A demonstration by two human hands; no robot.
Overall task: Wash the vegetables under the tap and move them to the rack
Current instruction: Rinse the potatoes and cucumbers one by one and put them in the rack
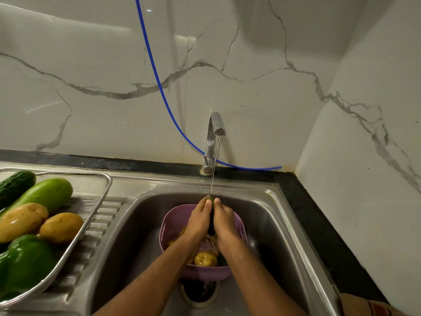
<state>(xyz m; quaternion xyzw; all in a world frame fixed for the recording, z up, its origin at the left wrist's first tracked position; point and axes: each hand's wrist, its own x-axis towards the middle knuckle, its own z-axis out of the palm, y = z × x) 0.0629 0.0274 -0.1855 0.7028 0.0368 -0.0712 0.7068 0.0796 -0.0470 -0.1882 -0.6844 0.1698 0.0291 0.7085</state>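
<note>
From your head camera, both of your hands are over the steel sink (262, 201), pressed together around a long dark green vegetable (211, 221) that you hold lengthwise between them. Your left hand (199, 221) wraps its left side and your right hand (224, 222) wraps its right side, fingers curled along it, with both thumbs lying near its far tip. Only a thin dark strip of it and its green tip show between your palms, so you cannot tell exactly what kind it is. The stream from the tap (215, 133) runs down and lands on that far tip, just beyond your thumbs.

Right below your hands sits a purple basket (173, 224) inside the sink, above the drain (198, 293). In it you can see a yellowish potato (205, 258) near its front wall and something dark green just beside that, partly hidden by your right wrist.

To your left, on the ribbed drainboard, a metal rack (95, 201) holds a dark cucumber (16, 185), a pale green gourd (45, 193), two wet potatoes (22, 221) lying side by side, and a green bell pepper (25, 263) nearest you.

A blue hose (157, 74) hangs down the marble wall and ends on the black counter (319, 213) behind the tap.
</note>
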